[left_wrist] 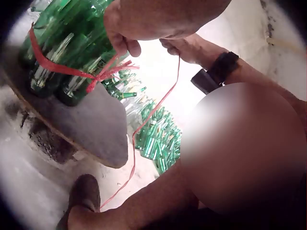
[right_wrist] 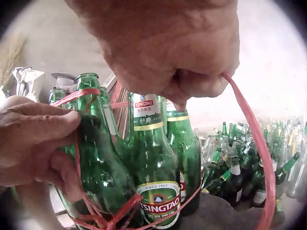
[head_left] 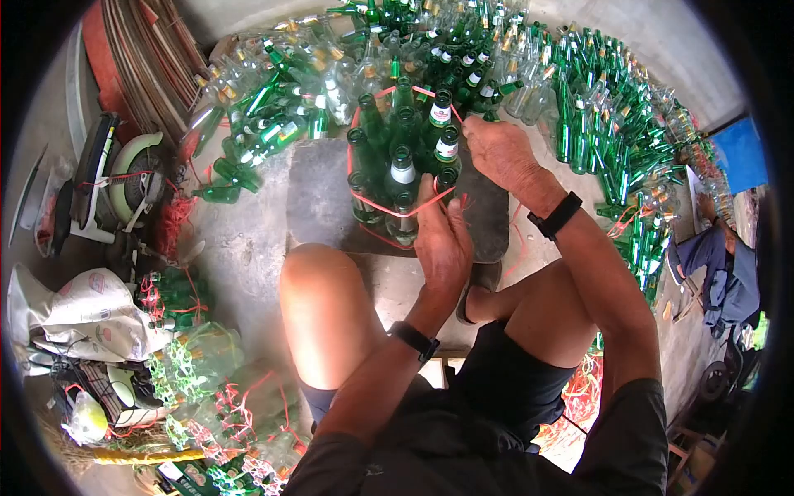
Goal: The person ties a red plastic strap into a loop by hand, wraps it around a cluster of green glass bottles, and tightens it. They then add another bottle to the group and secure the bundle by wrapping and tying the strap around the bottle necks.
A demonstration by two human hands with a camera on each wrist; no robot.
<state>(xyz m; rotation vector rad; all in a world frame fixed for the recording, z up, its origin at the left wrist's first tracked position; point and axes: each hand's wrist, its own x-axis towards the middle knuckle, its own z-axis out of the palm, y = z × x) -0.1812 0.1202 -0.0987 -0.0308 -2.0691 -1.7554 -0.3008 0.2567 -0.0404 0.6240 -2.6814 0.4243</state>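
A cluster of green beer bottles [head_left: 403, 175] stands upright on a dark board [head_left: 318, 194] in front of my knees. Red plastic string [right_wrist: 256, 143] loops around their necks and lower down, with a knot [left_wrist: 98, 76] low on the near side. My left hand [head_left: 442, 248] is against the nearest bottle, pinching the string beside its neck. Past the bottles' right side, my right hand [head_left: 503, 157] grips the string in curled fingers. From that fist, a long tail of string hangs down in the right wrist view. Some necks and bodies carry Tsingtao labels [right_wrist: 160, 203].
Many loose green and clear bottles [head_left: 587, 116] cover the floor behind and to the right. At left are a fan-like machine [head_left: 136, 178], a white sack [head_left: 95, 318] and netted bottle bundles [head_left: 198, 360]. Another person [head_left: 719, 256] sits at far right.
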